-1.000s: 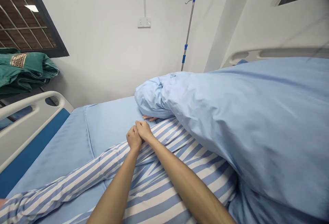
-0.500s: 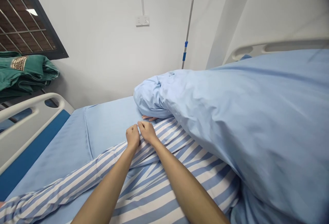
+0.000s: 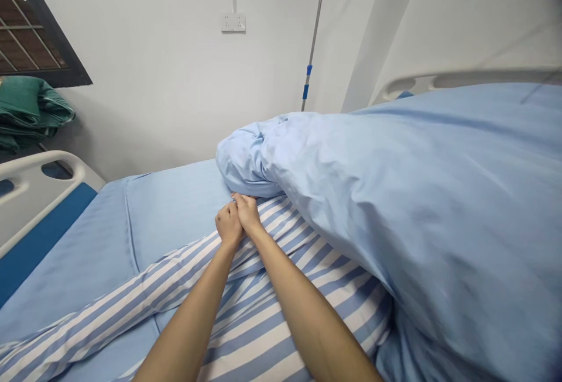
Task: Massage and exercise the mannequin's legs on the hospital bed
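Left hand (image 3: pixel 229 223) and right hand (image 3: pixel 248 213), both curled, meet at the striped garment (image 3: pixel 250 326); whether either pinches it cannot be told. It lies on the sheet (image 3: pixel 175 198), partly under the quilt (image 3: pixel 421 195).

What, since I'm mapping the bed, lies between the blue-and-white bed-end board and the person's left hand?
The head view shows light-blue bed sheet, crossed by a long crease, between the blue-and-white bed-end board and the left hand.

Hospital ward or similar care room is being shown: IV stand (image 3: pixel 315 31) is being seen near wall (image 3: pixel 153 48), moulded end board (image 3: pixel 30 192) on bed (image 3: pixel 175 200), striped patient-style clothing (image 3: pixel 250 329) being partly covered by blue quilt (image 3: pixel 439 195).
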Demonstrator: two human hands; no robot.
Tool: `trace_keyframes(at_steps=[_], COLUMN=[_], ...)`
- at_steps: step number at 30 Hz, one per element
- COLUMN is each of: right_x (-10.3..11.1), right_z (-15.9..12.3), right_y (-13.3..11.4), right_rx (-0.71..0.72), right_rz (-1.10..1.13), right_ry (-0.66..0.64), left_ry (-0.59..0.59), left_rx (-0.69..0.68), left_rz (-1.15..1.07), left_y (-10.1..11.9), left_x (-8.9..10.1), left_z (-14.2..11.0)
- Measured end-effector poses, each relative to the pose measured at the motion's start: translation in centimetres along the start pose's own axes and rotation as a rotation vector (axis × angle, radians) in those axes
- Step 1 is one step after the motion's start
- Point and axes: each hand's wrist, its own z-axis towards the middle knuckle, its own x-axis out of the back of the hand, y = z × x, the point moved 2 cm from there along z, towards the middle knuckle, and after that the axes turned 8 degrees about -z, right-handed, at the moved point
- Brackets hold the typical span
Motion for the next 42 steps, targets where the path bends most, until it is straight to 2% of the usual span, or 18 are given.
trace_keyframes(at_steps=[5,8,14,18,20,22,26,28,31,37,39,42], right_x=[1.6,2.2,2.4,2.6,3.0,3.3,3.5,3.6,3.9,4.9,5.1,5.6], right_z=[-1.1,-1.3,-0.6,0.1,0.6,1.1,2.0,2.2,1.7,0.7,0.9,1.5], right_y=[-2.9,-3.3,-0.5,0.1,0.2,0.4,1.1,1.2,0.6,-2.1,-1.9,-0.2], right_rx=[0.27,0.332,0.039,0.034,0.007,-0.024,-0.094,-0.115,-0.078,0.167,0.224,0.16], right_rz=[-0.618,-0.764,-0.646,-0.381,-0.233,-0.096,0.053,0.034,-0.14,-0.627,-0.707,-0.732], right_ry=[0.008,0.002,0.105,0.152,0.189,0.214,0.241,0.244,0.256,0.306,0.292,0.31], left_ry=[-0.075,-0.083,-0.035,-0.132,-0.123,-0.066,-0.041,-0.065,-0.097,-0.152,-0.17,-0.169], left_rx=[-0.039,-0.043,-0.001,0.017,0.006,0.017,0.006,-0.015,-0.014,0.011,0.018,0.028], left_rz=[0.075,0.085,0.03,-0.118,-0.217,-0.275,-0.11,0.011,0.101,0.197,0.213,0.178], left_y=[-0.3,-0.1,-0.2,1.1,2.1,2.6,2.3,1.9,1.5,1.4,1.4,1.4], left_x=[0.0,-0.1,-0.5,-1.8,-2.8,-3.7,-4.6,-4.6,-4.5,-4.6,-4.6,-4.5], left_z=[0.0,-0.1,0.1,1.2,1.8,2.1,1.3,0.8,0.6,0.7,0.7,0.6])
